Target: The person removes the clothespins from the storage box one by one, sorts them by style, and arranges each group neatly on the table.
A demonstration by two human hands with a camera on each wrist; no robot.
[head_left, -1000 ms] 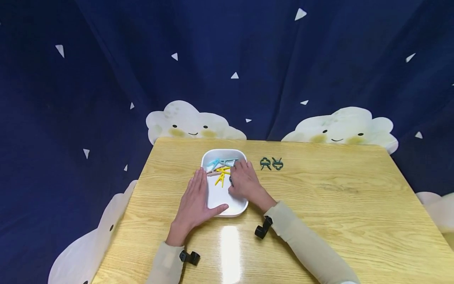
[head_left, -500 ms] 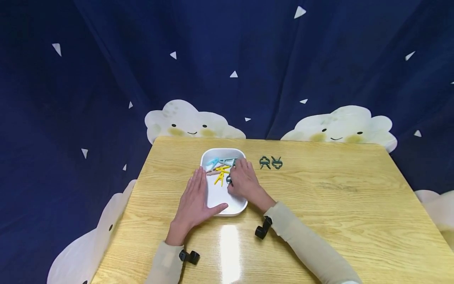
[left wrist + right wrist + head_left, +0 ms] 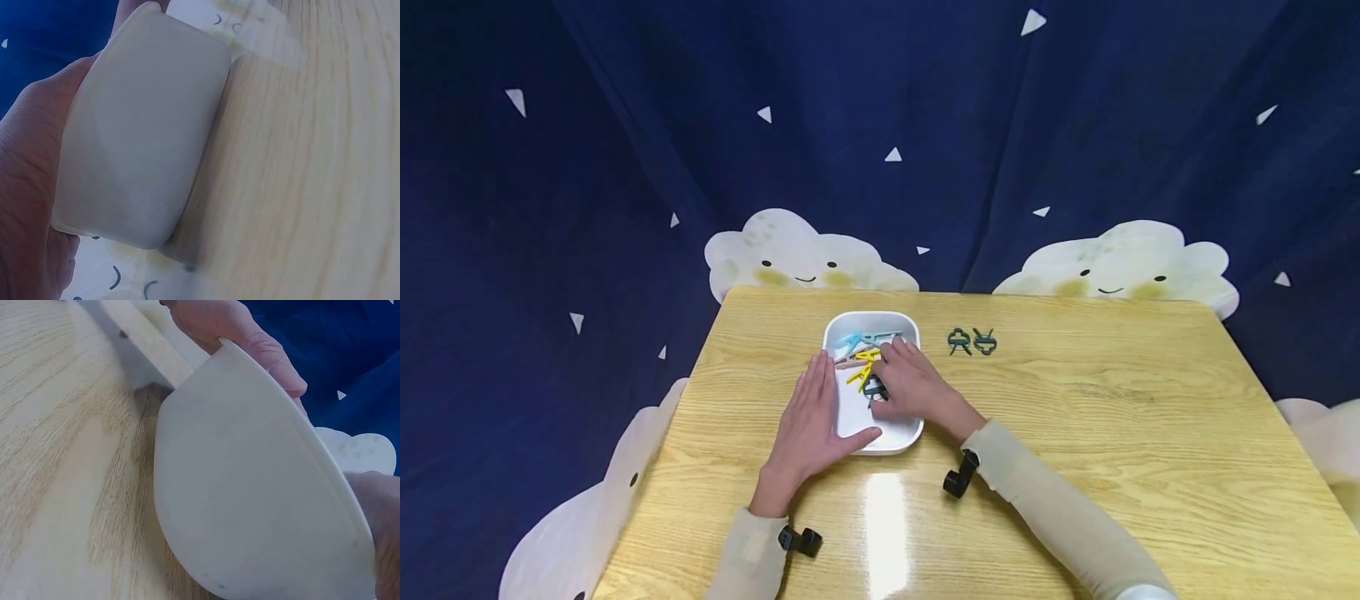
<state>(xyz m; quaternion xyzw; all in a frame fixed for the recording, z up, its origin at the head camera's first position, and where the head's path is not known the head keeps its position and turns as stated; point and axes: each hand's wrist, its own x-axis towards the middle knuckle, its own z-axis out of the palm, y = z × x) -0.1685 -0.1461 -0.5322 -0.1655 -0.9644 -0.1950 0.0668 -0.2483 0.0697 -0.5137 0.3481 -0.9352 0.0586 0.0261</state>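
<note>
A white plastic box [image 3: 897, 437] stands on the table. My left hand [image 3: 808, 437] lies along its left side with straight fingers, thumb stretched over the front rim. In the left wrist view the box's outer wall [image 3: 144, 131] fills the middle. Inside the box, my right hand [image 3: 913, 387] pinches a dark green plastic clip [image 3: 873, 387], partly hidden by the fingers. Yellow clothespins [image 3: 860, 377] touch or lie close beside that clip. Behind them are a light blue clothespin [image 3: 851, 341] and a pinkish one [image 3: 852, 363]. The right wrist view shows mostly the box's outside [image 3: 250, 475].
Two dark green clips, a left one [image 3: 958, 340] and a right one [image 3: 985, 342], lie side by side on the wooden table [image 3: 1112, 450], right of the box. A dark blue curtain [image 3: 850, 100] with white clouds hangs behind the table.
My right hand has shifted left within the box, bringing the dark green clip further into sight. The front yellow clothespin has turned slightly. My left hand keeps its place on the box.
</note>
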